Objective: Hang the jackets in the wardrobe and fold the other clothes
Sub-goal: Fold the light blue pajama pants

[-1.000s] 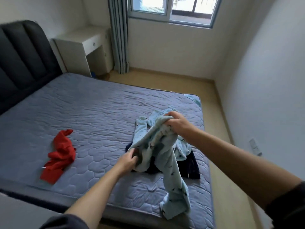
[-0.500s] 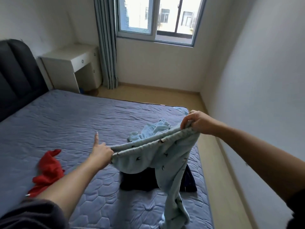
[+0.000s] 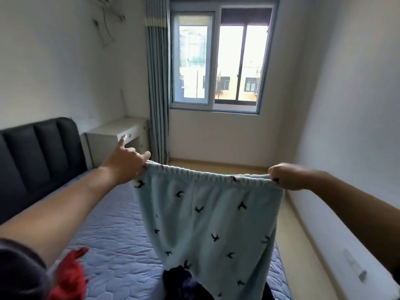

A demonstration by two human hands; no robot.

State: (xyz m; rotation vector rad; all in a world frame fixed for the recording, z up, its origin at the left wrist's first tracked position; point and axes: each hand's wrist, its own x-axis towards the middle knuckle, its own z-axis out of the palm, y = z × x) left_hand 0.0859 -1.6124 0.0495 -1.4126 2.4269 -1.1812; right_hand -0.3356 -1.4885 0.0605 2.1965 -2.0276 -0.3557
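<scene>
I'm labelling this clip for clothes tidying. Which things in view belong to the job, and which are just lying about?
Job: light blue trousers, held up by the waistband in the left hand and right hand; red garment and dark garment on the bed.
Just there: white desk, curtain, window, headboard.

Bright window [image 3: 218,61] daylight, edges seemingly warped.

Grey quilted bed [image 3: 112,245], black headboard [image 3: 39,156], white desk [image 3: 112,131], curtain [image 3: 158,94], window [image 3: 218,61].
</scene>
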